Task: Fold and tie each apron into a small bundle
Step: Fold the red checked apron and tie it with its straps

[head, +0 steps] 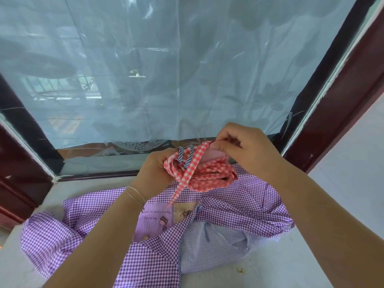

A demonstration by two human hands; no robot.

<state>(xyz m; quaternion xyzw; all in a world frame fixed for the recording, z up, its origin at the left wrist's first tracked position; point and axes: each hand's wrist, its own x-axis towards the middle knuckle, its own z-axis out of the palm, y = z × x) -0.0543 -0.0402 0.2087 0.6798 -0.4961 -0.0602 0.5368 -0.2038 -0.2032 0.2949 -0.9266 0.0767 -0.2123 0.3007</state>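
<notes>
A red-and-white checked apron (209,173) is rolled into a small bundle and held above the sill. My left hand (154,169) grips the bundle's left end. My right hand (241,150) pinches the red checked tie strap (193,163) at the top of the bundle; the strap's loose end hangs down over the front. Blue-and-white striped cords (188,155) poke out near my left hand. Under the bundle a purple-and-white checked apron (239,198) lies spread and crumpled, its printed pocket (155,221) facing up.
The aprons lie on a pale stone window sill (270,267). A window covered with translucent plastic sheet (166,80) stands right behind, framed in dark red wood (342,113) on both sides. A white wall (357,163) rises at the right.
</notes>
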